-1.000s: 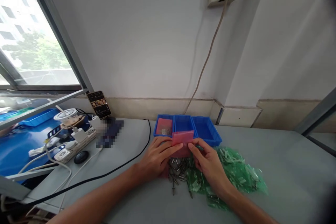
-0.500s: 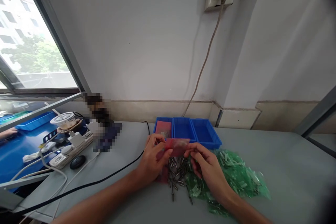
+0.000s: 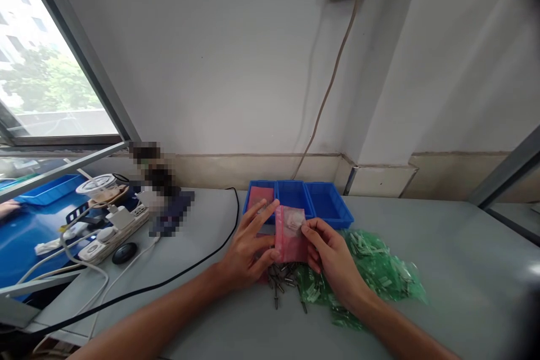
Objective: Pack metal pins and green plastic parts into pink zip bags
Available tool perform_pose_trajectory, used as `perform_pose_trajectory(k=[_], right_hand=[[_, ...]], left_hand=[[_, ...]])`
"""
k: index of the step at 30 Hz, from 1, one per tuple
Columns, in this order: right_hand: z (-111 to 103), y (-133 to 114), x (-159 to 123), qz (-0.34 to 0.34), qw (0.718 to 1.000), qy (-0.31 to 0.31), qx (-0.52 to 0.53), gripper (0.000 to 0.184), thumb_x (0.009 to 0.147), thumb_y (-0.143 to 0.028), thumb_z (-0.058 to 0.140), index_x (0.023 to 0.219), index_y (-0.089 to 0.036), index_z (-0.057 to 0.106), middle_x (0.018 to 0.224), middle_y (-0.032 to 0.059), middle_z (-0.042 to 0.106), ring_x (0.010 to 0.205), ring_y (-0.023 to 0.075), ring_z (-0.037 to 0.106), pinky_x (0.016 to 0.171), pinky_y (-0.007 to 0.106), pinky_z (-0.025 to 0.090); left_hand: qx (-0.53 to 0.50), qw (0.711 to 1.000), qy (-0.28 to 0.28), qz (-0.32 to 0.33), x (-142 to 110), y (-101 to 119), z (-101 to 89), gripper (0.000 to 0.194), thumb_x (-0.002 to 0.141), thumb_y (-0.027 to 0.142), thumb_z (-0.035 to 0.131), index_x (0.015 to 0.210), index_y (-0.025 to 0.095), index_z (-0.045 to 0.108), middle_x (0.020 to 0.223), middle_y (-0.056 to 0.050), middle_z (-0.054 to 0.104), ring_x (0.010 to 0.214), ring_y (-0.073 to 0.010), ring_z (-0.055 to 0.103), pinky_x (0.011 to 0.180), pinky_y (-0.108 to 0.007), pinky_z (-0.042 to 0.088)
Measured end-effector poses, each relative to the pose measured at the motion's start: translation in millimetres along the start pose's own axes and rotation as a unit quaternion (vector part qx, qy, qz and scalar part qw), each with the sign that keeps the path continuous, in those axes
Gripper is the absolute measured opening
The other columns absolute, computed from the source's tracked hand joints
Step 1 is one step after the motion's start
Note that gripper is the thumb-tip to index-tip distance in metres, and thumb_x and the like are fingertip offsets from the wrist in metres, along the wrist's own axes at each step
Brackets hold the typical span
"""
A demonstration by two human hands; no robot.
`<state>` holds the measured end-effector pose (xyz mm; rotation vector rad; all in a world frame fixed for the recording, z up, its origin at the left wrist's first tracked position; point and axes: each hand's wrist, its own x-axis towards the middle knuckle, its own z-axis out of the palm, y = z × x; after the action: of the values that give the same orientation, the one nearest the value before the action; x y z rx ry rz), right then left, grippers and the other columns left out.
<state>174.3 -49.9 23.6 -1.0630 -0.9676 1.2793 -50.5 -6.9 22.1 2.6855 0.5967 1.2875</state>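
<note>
A small pink plastic bag (image 3: 292, 244) is held upright above the desk, with a pale whitish item showing through its upper part. My right hand (image 3: 331, 253) pinches the bag's right edge between thumb and fingers. At the left edge, my left hand (image 3: 248, 250) has its fingers spread, the fingertips and thumb against or close beside the bag. Below the hands lies a loose pile of small metal pin-like parts (image 3: 282, 281). Green plastic bags (image 3: 382, 270) with small parts inside lie right of the pile. Some pink plastic is partly hidden behind my left hand.
Behind the hands stands a blue three-compartment tray (image 3: 329, 205) with a pink bag (image 3: 260, 196) in its left compartment. A black cable (image 3: 169, 282) crosses the grey desk. Left are a power strip (image 3: 113, 239), a black mouse (image 3: 124, 253) and a plastic cup (image 3: 99, 185).
The pink bag has turned from lying sideways to upright, facing me. My left hand's fingers have loosened from it and spread. The view has tilted slightly downward.
</note>
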Motion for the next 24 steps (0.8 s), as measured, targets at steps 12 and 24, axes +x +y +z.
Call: perform_pose_trajectory(k=[12,24], right_hand=[[-5,-5,-1,-0.054,0.997,0.015,-0.058,0.045,0.092,-0.067,0.074,0.086,-0.022,0.074,0.088,0.0030,0.065,0.069,0.0176,0.053,0.054,0.028,0.043],[-2,-6,-6,-0.054,0.995,-0.044,-0.072,0.026,0.096,-0.045,0.071,0.111,-0.025,0.078,0.074,-0.0030,0.055,0.060,0.0135,0.045,0.056,0.027,0.036]], left_hand=[[0.039,0.997,0.012,0.059,-4,-2,4.3,0.048,0.106,0.008,0.045,0.152,0.017,0.057,0.139,-0.017,0.070,0.136,-0.0288,0.060,0.112,-0.050,0.055],[-0.002,0.996,0.014,-0.087,-11,-13,12.2,0.036,0.113,0.023,0.047,0.144,0.024,0.065,0.111,-0.009,0.068,0.101,-0.0230,0.063,0.092,-0.038,0.052]])
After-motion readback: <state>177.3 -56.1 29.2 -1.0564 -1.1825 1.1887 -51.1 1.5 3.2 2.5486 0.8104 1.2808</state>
